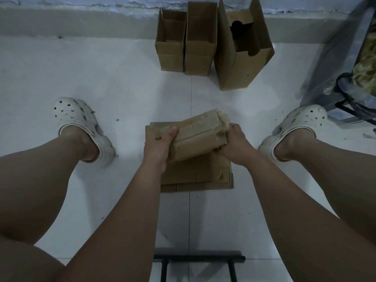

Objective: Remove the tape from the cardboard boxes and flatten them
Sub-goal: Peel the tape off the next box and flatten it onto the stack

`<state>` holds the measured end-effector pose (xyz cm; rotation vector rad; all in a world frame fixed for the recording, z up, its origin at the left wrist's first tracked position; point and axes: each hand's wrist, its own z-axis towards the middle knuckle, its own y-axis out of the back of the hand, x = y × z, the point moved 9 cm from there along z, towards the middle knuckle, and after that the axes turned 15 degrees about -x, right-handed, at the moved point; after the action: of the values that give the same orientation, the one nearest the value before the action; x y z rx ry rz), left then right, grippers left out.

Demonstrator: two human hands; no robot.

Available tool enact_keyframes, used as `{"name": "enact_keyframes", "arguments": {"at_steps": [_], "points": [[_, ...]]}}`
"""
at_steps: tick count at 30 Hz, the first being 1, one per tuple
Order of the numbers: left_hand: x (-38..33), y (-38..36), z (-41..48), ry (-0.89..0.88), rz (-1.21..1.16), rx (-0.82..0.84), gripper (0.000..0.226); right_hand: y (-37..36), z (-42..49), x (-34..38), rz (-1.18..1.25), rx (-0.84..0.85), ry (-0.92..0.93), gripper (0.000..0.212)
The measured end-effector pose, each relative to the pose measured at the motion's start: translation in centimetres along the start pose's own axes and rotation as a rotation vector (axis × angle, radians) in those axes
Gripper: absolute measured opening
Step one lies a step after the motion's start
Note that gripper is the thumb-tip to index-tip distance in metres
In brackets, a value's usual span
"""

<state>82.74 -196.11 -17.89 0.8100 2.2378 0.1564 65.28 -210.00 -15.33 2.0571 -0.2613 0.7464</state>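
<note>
White tiled floor [122,88] runs up to a wall [81,19], and we sit over it with a foot to each side. Between our feet lies a pile [195,174] of flattened cardboard, so part of the job looks done. We hold one box [200,137] just above that pile. Our left hand [157,144] curls round its near-left end with the thumb on top, and our right hand [234,143] grips the far-right end. Glossy tape [220,121] still wraps that end, so we judge this box is neither stripped nor flattened.

Three more stand open-topped against the wall, touching side by side. The small box [171,47] and the middle box [200,41] look empty as far as we can see in. The big box [242,62] holds a cardboard insert [244,35] with cut-outs; what is under it we cannot tell.
</note>
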Motion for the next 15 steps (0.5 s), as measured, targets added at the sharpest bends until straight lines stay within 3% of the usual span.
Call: {"name": "enact_keyframes", "arguments": {"at_steps": [2, 5, 8, 10, 15], "points": [[0.5, 0.0, 0.2, -0.022, 0.047, -0.019, 0.066, -1.4, -0.7, -1.2, 0.160, 0.103, -0.103, 0.095], [1.3, 0.1, 0.1, -0.109, 0.147, -0.041, 0.032, -3.6, -2.9, -2.8, 0.575, 0.275, -0.425, 0.106], [3.3, 0.4, 0.1, -0.121, 0.210, -0.064, 0.031, -3.5, -3.3, -4.6, 0.769, 0.108, -0.576, 0.059], [3.8, 0.6, 0.2, -0.097, 0.241, -0.093, 0.039, -3.3, -3.5, -5.2, 0.664, 0.017, -0.554, 0.037], [2.9, 0.8, 0.6, -0.133, 0.423, -0.161, 0.060, -3.0, -3.3, -4.4, 0.385, -0.015, -0.443, 0.039]]}}
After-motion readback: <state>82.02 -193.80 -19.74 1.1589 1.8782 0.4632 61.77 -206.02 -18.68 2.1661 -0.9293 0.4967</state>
